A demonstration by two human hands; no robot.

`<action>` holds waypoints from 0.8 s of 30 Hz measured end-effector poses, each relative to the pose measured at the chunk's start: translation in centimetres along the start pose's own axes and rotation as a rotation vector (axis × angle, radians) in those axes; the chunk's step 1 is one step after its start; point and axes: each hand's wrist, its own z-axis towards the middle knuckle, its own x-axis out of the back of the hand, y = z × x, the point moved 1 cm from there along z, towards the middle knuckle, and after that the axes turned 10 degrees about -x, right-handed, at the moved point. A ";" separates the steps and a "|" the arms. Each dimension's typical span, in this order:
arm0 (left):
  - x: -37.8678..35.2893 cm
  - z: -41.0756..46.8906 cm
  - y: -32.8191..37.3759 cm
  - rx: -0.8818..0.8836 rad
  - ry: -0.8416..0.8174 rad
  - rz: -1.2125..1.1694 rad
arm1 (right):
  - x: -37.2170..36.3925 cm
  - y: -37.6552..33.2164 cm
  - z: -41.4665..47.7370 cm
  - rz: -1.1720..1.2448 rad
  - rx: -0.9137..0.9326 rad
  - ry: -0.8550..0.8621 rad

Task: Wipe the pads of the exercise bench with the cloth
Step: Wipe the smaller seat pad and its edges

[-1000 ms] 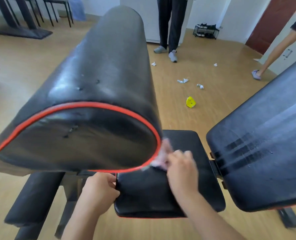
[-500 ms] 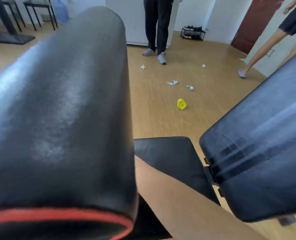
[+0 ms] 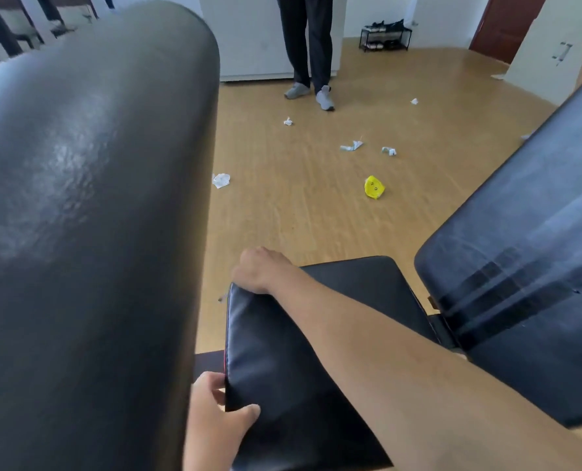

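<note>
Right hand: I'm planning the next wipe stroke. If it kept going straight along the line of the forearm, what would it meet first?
The right hand is curled over the seat pad's far left corner. Beyond that edge the line looks free down to the wooden floor; the crumpled paper is probably nearest, though depth is unclear.

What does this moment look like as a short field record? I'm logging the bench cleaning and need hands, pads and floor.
left hand: grips the near left edge of the seat pad, thumb on top
right hand: curled over the seat pad's far left corner, forearm lying across it
cloth: not visible; may be under the right hand
roller pad: large black cylinder filling the left of the view
back pad: inclined, right of the seat pad
floor: crumpled paper scraps and a yellow object
bystander: legs only, standing at the far wall
</note>
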 end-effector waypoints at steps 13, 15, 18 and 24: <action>0.5 1.0 -1.0 0.080 0.003 0.123 | 2.4 10.1 -0.7 -0.162 -0.026 0.020; 0.4 0.9 -1.1 0.054 0.002 0.111 | 3.8 13.7 -1.5 -0.208 -0.148 0.056; 0.4 1.1 -1.2 0.046 0.012 0.056 | 4.3 15.3 -2.5 -0.238 -0.268 0.119; 0.3 1.2 -1.1 0.059 0.015 0.168 | -0.3 4.8 -0.9 -0.106 -0.030 0.103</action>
